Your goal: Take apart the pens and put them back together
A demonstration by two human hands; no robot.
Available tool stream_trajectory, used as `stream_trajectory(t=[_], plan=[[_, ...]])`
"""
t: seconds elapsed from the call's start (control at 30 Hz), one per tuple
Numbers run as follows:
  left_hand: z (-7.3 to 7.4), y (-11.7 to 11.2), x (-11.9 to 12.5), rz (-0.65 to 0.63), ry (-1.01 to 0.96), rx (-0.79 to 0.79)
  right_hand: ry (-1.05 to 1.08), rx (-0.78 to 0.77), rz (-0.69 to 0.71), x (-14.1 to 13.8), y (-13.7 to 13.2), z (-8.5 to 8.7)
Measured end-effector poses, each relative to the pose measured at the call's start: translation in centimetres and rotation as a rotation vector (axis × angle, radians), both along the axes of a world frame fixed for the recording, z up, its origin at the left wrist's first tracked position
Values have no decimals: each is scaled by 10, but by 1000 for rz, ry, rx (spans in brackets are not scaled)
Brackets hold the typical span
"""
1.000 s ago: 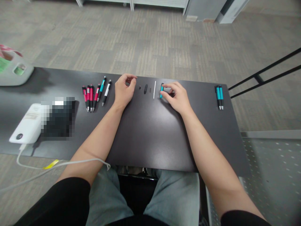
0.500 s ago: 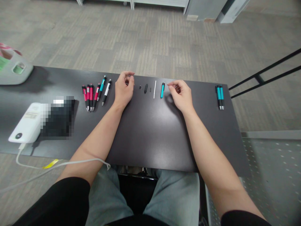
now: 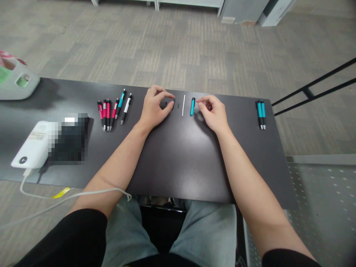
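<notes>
My left hand (image 3: pixel 155 107) rests on the table with thumb and index finger closed at the sides of a small black pen grip section (image 3: pixel 174 103). A tiny dark part (image 3: pixel 166 102) lies in the gap behind those fingertips, partly covered. To the right are a small dark spring-like piece (image 3: pixel 178 106) and a thin white ink refill (image 3: pixel 183 106). Beyond them lies a teal pen barrel (image 3: pixel 192 106). Just right of that barrel, my right hand (image 3: pixel 214 113) has its fingers loosely curled, thumb and index apart, holding nothing.
Several red, teal and white pens (image 3: pixel 111 113) lie left on the dark table (image 3: pixel 180 159). Two teal pen pieces (image 3: pixel 260 115) are near the right edge. Further left are a white power bank (image 3: pixel 30 144) with a cable (image 3: pixel 91 191), a blurred dark object (image 3: pixel 69 141) and a white basket (image 3: pixel 19 81).
My left hand has moved right, from beside the pens to the black grip section, and its thumb and index have closed there. My right hand has shifted slightly left towards the teal barrel.
</notes>
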State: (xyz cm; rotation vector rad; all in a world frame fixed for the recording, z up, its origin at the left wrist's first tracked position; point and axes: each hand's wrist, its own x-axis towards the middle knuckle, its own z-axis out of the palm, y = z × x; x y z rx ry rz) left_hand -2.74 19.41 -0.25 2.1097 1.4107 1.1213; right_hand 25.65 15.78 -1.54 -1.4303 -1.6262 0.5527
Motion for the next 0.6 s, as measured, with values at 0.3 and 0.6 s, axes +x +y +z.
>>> stream_trajectory(t=[0.3,0.6], plan=[[-3,-12,8,-109,160,-5,-5,-4,20,0,1,-1],[-4,-11,7,-142,155,-1,-54,16,46,-1,0,-1]])
